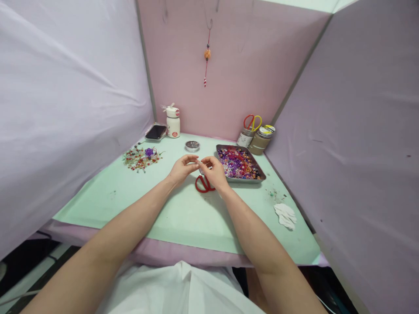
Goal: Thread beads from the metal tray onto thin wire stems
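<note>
My left hand (183,168) and my right hand (214,169) meet over the middle of the table, fingertips pinched close together. Something small and pale, perhaps a thread or bead, is between them, too tiny to name. Red-handled scissors (203,184) lie on the table just beneath, their blades partly hidden by my hands. Right of my right hand sits a metal tray (248,180) heaped with purple, red, clear and orange beads (237,163) and some red string. A small round dish (192,146) of tiny bits stands behind my hands.
At left lies a pile of beaded pieces (142,158) with a purple flower. Behind it are a phone (156,132) and a white bottle (173,122). A tin with scissors (245,137) and a jar (262,140) stand back right; crumpled white cloth (285,216) lies front right. A beaded pendant (207,54) hangs behind.
</note>
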`<state>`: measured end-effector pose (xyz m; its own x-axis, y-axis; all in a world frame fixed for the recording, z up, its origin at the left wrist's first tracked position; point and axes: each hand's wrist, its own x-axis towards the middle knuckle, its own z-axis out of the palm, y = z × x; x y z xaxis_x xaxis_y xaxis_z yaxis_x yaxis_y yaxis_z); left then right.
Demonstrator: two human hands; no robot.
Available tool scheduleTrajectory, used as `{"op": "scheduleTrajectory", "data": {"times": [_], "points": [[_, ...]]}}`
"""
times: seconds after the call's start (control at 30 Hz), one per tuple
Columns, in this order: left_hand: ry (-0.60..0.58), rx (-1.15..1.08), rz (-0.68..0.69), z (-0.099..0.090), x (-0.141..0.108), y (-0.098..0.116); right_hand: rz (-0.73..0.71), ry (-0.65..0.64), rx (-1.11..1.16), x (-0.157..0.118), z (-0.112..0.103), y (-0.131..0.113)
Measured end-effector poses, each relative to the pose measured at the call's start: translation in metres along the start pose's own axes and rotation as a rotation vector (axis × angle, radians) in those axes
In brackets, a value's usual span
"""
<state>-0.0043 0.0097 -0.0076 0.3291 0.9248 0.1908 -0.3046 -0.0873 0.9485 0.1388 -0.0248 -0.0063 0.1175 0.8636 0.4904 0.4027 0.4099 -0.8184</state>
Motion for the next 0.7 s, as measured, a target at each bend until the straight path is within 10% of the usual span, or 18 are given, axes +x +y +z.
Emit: {"op": "scheduleTrajectory", "data": {"times": [0.7], "points": [[0.046, -0.056, -0.055, 0.0057, -0.0053, 0.0042, 0.186, -0.044, 0.207, 0.0019, 0.0001, 0.0004]]}}
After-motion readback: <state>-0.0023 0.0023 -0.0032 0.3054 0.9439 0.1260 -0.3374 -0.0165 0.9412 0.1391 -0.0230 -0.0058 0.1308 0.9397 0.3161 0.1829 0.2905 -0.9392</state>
